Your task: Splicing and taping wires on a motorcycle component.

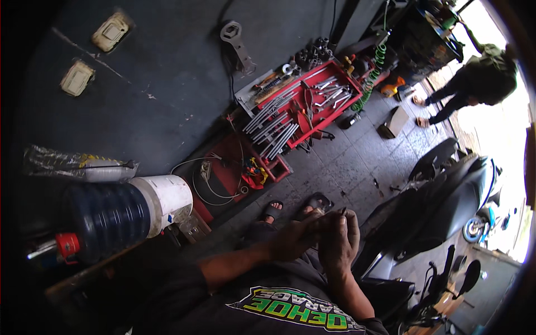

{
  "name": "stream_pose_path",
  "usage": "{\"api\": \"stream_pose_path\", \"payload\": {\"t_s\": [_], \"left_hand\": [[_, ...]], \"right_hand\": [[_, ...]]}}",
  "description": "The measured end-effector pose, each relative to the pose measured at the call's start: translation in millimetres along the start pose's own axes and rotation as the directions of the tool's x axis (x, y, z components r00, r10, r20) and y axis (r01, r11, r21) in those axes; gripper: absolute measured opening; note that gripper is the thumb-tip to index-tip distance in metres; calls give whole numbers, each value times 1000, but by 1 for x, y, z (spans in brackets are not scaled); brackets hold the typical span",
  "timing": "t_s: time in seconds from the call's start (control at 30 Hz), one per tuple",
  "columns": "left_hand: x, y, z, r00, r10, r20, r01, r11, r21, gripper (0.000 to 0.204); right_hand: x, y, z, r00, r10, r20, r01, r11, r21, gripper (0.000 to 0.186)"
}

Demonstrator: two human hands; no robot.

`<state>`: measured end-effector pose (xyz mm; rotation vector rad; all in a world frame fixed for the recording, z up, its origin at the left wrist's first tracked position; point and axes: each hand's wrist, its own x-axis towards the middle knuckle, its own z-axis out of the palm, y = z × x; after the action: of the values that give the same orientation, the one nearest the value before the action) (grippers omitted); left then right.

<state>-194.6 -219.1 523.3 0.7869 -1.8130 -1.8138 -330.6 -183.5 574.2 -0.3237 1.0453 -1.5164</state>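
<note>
Both hands meet at six o'clock: our left hand (293,237) is curled against our right hand (339,237), whose closed fingers pinch a small dark part (343,211); what the left grips we cannot tell. We judge the handwork unfinished, the part still held. A scooter (446,195) crowds three o'clock, the red tool tray (304,106) lies at twelve, bare floor between.

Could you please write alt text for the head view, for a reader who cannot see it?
The person's left hand and right hand meet over their lap, pinching a small dark part too tiny to identify. Ahead on the tiled floor lies a red tool tray of wrenches, with a dark scooter at right.
</note>
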Motion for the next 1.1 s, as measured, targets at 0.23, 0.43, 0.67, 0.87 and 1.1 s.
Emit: {"api": "stream_pose_path", "payload": {"t_s": [0.23,0.43,0.67,0.87,1.1], "left_hand": [[26,11,17,984,-75,-160,90,992,89,23],[61,23,43,897,-4,-443,10,1000,11,14],[62,36,33,818,-20,-575,64,996,56,13],[8,26,12,872,-63,-485,190,957,218,19],[26,13,-22,931,2,-366,-48,992,-116,26]], "right_hand": [[41,-53,-37,971,-140,193,236,687,-688,5],[73,-82,-51,935,266,233,-7,673,-740,14],[86,-45,-48,940,334,74,-268,853,-447,23],[163,-118,-127,965,-126,-231,105,989,-99,35],[102,-86,-183,741,-399,-539,-5,800,-599,39]]}}
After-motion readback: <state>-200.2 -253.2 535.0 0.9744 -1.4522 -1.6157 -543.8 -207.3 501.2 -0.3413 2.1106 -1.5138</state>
